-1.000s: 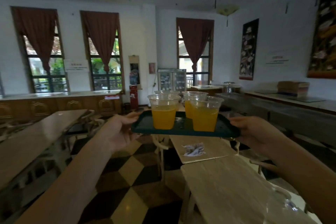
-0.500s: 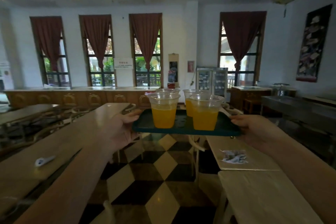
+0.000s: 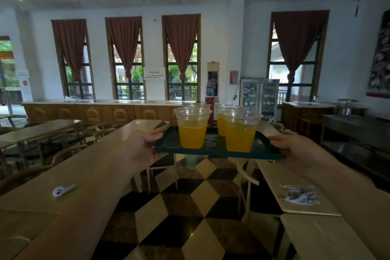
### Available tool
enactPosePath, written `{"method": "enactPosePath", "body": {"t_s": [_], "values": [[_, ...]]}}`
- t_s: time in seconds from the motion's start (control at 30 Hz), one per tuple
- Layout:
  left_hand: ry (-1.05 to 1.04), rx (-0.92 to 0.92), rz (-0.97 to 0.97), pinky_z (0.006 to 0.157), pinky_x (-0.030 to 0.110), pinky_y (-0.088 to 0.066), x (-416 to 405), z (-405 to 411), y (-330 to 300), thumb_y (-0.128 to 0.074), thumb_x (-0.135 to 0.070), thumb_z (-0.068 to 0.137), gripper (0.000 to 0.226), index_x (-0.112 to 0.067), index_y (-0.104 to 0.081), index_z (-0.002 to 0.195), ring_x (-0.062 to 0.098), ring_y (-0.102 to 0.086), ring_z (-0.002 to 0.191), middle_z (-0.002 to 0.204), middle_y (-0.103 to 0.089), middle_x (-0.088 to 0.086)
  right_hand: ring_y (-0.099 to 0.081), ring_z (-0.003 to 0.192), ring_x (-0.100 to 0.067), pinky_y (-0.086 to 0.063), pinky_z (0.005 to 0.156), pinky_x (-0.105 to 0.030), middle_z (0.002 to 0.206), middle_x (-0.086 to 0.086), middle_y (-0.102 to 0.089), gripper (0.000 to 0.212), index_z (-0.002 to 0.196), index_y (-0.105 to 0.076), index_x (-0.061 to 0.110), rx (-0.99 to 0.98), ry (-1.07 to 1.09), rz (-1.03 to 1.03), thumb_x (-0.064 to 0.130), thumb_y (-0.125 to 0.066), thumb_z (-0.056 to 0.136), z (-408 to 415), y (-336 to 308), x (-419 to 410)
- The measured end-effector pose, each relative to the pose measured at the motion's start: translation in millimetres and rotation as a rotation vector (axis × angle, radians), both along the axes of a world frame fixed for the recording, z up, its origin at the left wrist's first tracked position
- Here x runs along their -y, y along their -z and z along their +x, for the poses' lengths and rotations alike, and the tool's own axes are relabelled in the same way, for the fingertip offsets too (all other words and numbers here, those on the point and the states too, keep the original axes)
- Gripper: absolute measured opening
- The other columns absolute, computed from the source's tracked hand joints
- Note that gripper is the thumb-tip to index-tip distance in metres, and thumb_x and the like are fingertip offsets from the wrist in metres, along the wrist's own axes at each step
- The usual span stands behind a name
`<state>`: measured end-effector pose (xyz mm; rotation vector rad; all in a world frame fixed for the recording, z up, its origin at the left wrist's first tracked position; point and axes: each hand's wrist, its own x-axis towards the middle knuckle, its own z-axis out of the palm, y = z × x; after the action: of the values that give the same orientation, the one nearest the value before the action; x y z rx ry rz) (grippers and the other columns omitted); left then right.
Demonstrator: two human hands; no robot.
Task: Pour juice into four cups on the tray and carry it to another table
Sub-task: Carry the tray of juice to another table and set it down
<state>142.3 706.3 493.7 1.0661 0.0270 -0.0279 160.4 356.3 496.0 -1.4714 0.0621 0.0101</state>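
A person carries a dark green tray [image 3: 213,150] at chest height through a dining hall, above a floor of black, brown and cream cube-pattern tiles [image 3: 190,213]. The left hand [image 3: 145,145] grips the tray's left edge, thumb laid over the rim and fingers curled beneath; the right hand [image 3: 295,150] grips the right edge, fingers wrapped over the rim and clamped on it. Four clear plastic cups stand upright on the tray: the near left cup [image 3: 192,129] and near right cup [image 3: 240,132] are each about half full of orange juice, the far right cup [image 3: 223,118] just behind also holds juice, and the far left cup [image 3: 197,105] shows only its rim, so its fill cannot be told. Left of the tray runs a long wooden table [image 3: 63,175] bearing a small white object [image 3: 63,190]; right of the tray a lighter table [image 3: 295,192] bears a crumpled wrapper [image 3: 300,194]. Behind the tray stand a wooden counter [image 3: 101,112], curtained windows [image 3: 181,57] and a glass-door fridge [image 3: 259,95].
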Motion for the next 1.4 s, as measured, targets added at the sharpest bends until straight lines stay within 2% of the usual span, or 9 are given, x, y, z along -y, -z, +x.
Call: {"method": "enactPosePath", "body": {"t_s": [0.13,0.33,0.53,0.63,0.83,0.97,1.17,1.3,1.4], "values": [[0.017,-0.023,0.015,0.062,0.03,-0.063,-23,31,-1,-0.044,0.001,0.097,0.033,-0.007,-0.065,0.121,0.029,-0.07,0.094,0.118,-0.069,0.017,-0.06,0.101,-0.023,-0.047,0.066,-0.028,0.124,-0.017,-0.062,0.034,0.132,-0.056,-0.002,-0.006,0.008,0.004,0.002,-0.039,0.103,27,1,-22],[0.051,-0.03,-0.003,0.068,0.032,-0.064,-47,77,4,-0.046,0.0,0.096,0.039,-0.007,-0.06,0.131,0.031,-0.068,0.105,0.125,-0.067,0.019,-0.06,0.107,-0.025,-0.048,0.07,-0.032,0.131,-0.018,-0.06,0.035,0.134,-0.055,-0.002,-0.02,0.026,0.033,0.001,-0.04,0.103,69,2,-44],[0.072,-0.037,-0.052,0.055,0.03,-0.06,-55,132,16,-0.044,0.001,0.097,0.04,-0.008,-0.06,0.132,0.028,-0.077,0.081,0.121,-0.069,0.017,-0.061,0.102,-0.023,-0.048,0.069,-0.031,0.124,-0.016,-0.062,0.033,0.129,-0.056,-0.002,-0.015,0.011,0.029,0.0,-0.037,0.103,120,9,-51],[0.067,-0.029,-0.054,0.055,0.029,-0.061,-50,163,20,-0.044,0.001,0.097,0.034,-0.008,-0.063,0.124,0.026,-0.077,0.078,0.107,-0.074,0.015,-0.061,0.102,-0.023,-0.048,0.069,-0.031,0.121,-0.015,-0.063,0.035,0.133,-0.055,-0.003,-0.036,0.023,0.039,-0.002,-0.037,0.103,151,13,-47],[0.067,-0.055,-0.052,0.072,0.033,-0.062,-27,249,30,-0.044,0.0,0.096,0.034,-0.006,-0.064,0.123,0.029,-0.073,0.094,0.102,-0.077,0.017,-0.058,0.092,-0.02,-0.045,0.067,-0.03,0.105,-0.01,-0.061,0.023,0.114,-0.058,0.003,-0.058,0.012,0.032,-0.004,-0.039,0.102,230,18,-26],[0.053,-0.06,-0.039,0.068,0.031,-0.063,-4,317,33,-0.045,-0.003,0.097,0.033,-0.005,-0.068,0.121,0.027,-0.075,0.09,0.107,-0.076,0.017,-0.059,0.095,-0.021,-0.046,0.068,-0.03,0.107,-0.011,-0.062,0.025,0.116,-0.059,0.003,-0.064,0.017,0.04,-0.004,-0.042,0.101,302,18,-3],[-0.012,-0.045,-0.02,0.074,0.036,-0.062,26,422,31,-0.05,-0.003,0.095,0.037,-0.007,-0.064,0.129,0.031,-0.067,0.113,0.123,-0.07,0.017,-0.058,0.096,-0.022,-0.047,0.068,-0.029,0.11,-0.011,-0.06,0.025,0.12,-0.057,0.003,-0.023,-0.024,0.025,-0.003,-0.042,0.101,407,12,30],[-0.014,-0.023,0.001,0.094,0.04,-0.054,38,485,32,-0.049,-0.002,0.094,0.038,-0.007,-0.064,0.129,0.034,-0.063,0.119,0.128,-0.068,0.018,-0.059,0.1,-0.023,-0.049,0.07,-0.03,0.113,-0.012,-0.061,0.027,0.123,-0.058,0.003,-0.021,-0.033,0.032,-0.003,-0.043,0.101,476,14,43],[-0.045,-0.02,0.022,0.098,0.041,-0.052,42,537,35,-0.049,-0.002,0.094,0.037,-0.006,-0.065,0.127,0.035,-0.063,0.12,0.126,-0.069,0.018,-0.06,0.101,-0.023,-0.048,0.069,-0.03,0.117,-0.013,-0.062,0.027,0.122,-0.059,0.003,-0.014,-0.034,0.049,-0.003,-0.044,0.1,526,19,48]]}}
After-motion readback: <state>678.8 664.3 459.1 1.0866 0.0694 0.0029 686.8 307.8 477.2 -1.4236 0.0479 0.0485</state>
